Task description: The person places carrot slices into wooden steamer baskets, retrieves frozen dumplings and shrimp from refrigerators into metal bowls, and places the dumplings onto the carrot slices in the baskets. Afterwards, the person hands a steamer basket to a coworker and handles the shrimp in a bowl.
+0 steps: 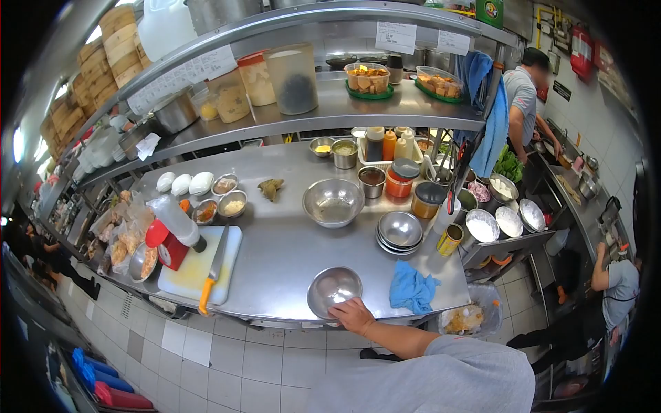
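Note:
My right hand (352, 315) reaches in from the lower right and grips the near rim of a small metal bowl (334, 289) at the front edge of the steel table (275, 275). The bowl looks empty. My left hand does not show. Beyond the held bowl sits a larger metal bowl (333, 204). A stack of small metal bowls (400, 230) and a crumpled blue cloth (413, 287) lie to its right. To the left, a knife with an orange handle (207, 292) rests on a white cutting board (180, 272).
A red scale (167, 244), a squeeze bottle (172, 219) and bagged food (127, 237) stand left. Sauce containers (399, 177) stand at the back, beneath a shelf (330, 110). A waste bin (475, 313) is lower right. Two people (521, 96) (620, 289) work at the right.

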Available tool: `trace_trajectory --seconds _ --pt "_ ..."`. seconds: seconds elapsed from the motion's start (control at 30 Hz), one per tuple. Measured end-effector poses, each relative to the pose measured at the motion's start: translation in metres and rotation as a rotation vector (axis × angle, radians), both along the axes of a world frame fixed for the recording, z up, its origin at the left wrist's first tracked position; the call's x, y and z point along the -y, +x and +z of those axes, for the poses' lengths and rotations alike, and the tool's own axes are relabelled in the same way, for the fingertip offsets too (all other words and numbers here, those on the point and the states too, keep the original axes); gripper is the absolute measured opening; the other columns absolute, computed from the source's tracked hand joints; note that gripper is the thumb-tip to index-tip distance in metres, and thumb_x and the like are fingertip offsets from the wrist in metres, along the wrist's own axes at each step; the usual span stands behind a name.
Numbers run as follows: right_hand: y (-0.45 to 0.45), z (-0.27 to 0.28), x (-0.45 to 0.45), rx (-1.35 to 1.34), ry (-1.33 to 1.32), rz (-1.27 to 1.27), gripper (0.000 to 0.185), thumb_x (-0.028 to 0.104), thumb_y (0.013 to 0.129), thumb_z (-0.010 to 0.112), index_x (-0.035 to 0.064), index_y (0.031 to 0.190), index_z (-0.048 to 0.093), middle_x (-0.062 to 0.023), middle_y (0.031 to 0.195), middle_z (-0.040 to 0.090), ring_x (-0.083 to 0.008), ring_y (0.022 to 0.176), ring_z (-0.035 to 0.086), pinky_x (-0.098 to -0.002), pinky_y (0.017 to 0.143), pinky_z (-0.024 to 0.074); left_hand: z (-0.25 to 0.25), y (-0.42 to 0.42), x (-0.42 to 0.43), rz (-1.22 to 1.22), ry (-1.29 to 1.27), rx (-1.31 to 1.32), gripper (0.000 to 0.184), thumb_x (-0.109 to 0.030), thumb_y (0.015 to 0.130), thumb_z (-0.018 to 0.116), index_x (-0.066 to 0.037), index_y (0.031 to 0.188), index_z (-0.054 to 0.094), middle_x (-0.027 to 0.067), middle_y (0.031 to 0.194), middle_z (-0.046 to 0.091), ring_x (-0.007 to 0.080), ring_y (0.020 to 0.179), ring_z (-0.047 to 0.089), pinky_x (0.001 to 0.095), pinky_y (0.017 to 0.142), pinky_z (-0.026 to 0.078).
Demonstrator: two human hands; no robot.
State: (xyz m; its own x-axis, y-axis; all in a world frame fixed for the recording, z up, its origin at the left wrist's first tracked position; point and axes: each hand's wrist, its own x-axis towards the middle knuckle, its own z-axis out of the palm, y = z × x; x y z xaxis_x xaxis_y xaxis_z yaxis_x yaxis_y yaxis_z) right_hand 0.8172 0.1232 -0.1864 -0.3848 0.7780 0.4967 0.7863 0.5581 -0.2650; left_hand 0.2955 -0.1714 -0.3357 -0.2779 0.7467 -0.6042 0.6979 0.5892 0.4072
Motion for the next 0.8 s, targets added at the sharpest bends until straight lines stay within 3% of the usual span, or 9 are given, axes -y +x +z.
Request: trace_trajectory --seconds 0.13,0.2,0.3,0.33,0.4,0.53,0.6,0.8 --pt "0.0 -0.004 -0.001 0.018 0.03 -0.013 0.04 0.023 0.085 0.072 0.0192 0.125 0.069 0.0031 0.119 0.069 -0.0173 0.105 0.065 -0.0382 0.1 0.0435 0.001 -0.001 0.002 -0.009 -0.003 -0.008 0.034 -0.024 0.098 0.067 -0.007 0.128 0.066 0.0106 0.098 0.072 0.0283 0.079 0.068 0.0449 0.068 0.055" --pt "-0.001 -0.002 0.0 0.0 -0.015 0.003 0.035 0.015 0.091 0.061 0.0174 0.126 0.067 0.0006 0.121 0.067 -0.0192 0.107 0.063 -0.0401 0.101 0.0431 0.001 0.001 0.0 -0.011 -0.003 -0.011 0.034 -0.024 0.098 0.067 -0.007 0.128 0.066 0.0107 0.098 0.072 0.0286 0.079 0.068 0.045 0.068 0.055" --pt "-0.003 0.003 0.002 0.02 -0.026 -0.005 0.035 0.015 0.092 0.059 0.0171 0.127 0.066 -0.0001 0.121 0.067 -0.0193 0.108 0.063 -0.04 0.101 0.0431 0.002 0.004 -0.001 -0.009 0.001 -0.012 0.034 -0.024 0.098 0.067 -0.007 0.128 0.066 0.0109 0.098 0.072 0.029 0.08 0.068 0.0452 0.069 0.055" --pt "-0.002 0.002 0.001 0.02 -0.026 -0.006 0.035 0.015 0.092 0.059 0.0171 0.127 0.066 -0.0001 0.121 0.067 -0.0193 0.108 0.063 -0.04 0.101 0.0431 0.0 0.004 0.0 -0.01 0.002 -0.013 0.034 -0.025 0.098 0.067 -0.007 0.128 0.066 0.011 0.098 0.072 0.0291 0.08 0.068 0.0453 0.069 0.055" --pt "-0.001 -0.001 0.0 0.057 0.025 -0.018 0.041 0.022 0.085 0.072 0.0168 0.126 0.068 0.0006 0.122 0.068 -0.0183 0.107 0.064 -0.0389 0.1 0.0437 0.001 0.0 0.002 -0.011 0.003 -0.015 0.034 -0.025 0.098 0.067 -0.007 0.128 0.066 0.0111 0.098 0.072 0.0294 0.08 0.068 0.0454 0.069 0.055" --pt "-0.001 -0.002 0.001 0.059 0.031 -0.012 0.042 0.022 0.085 0.072 0.0162 0.126 0.068 -0.0003 0.122 0.068 -0.0188 0.108 0.064 -0.0393 0.1 0.0437 0.004 -0.004 0.007 -0.015 0.006 -0.017 0.035 -0.025 0.098 0.067 -0.007 0.128 0.066 0.0114 0.099 0.072 0.0299 0.081 0.068 0.0457 0.07 0.055" --pt "-0.002 0.0 0.001 0.038 0.02 -0.007 0.035 0.015 0.092 0.059 0.0158 0.126 0.066 -0.0011 0.121 0.067 -0.0198 0.109 0.063 -0.0402 0.102 0.0431 0.005 -0.006 0.009 -0.01 0.01 -0.02 0.035 -0.025 0.098 0.067 -0.007 0.128 0.066 0.0115 0.099 0.072 0.0301 0.081 0.068 0.0458 0.071 0.054" --pt "-0.003 0.001 0.002 0.034 0.009 -0.013 0.033 0.016 0.092 0.059 0.016 0.125 0.067 -0.0005 0.12 0.067 -0.0185 0.108 0.063 -0.0396 0.101 0.043 0.005 -0.005 0.019 -0.002 0.016 -0.027 0.035 -0.025 0.098 0.067 -0.007 0.128 0.066 0.0119 0.099 0.073 0.0309 0.082 0.068 0.0463 0.072 0.054"
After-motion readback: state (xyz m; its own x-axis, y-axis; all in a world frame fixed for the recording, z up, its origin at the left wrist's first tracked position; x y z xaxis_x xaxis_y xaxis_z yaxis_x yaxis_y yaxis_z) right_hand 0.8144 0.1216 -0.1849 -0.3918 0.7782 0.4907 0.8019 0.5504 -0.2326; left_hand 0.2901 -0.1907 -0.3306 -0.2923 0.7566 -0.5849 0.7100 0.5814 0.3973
